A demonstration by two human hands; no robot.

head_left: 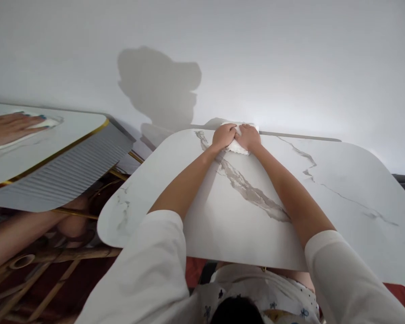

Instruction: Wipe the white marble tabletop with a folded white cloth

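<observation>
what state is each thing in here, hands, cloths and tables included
left hand: back up, on the white cloth
right hand: back up, on the same cloth, beside the left
white cloth: laid out, partly covered by both hands
marbled table: bearing the cloth near its far edge
co-worker's hand: back up, fingers extended, on another white cloth
gold-edged table: bearing that second cloth

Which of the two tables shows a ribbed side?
The far-left table, under the co-worker's hand, has a grey ribbed side; the table directly ahead shows no ribs.
</observation>
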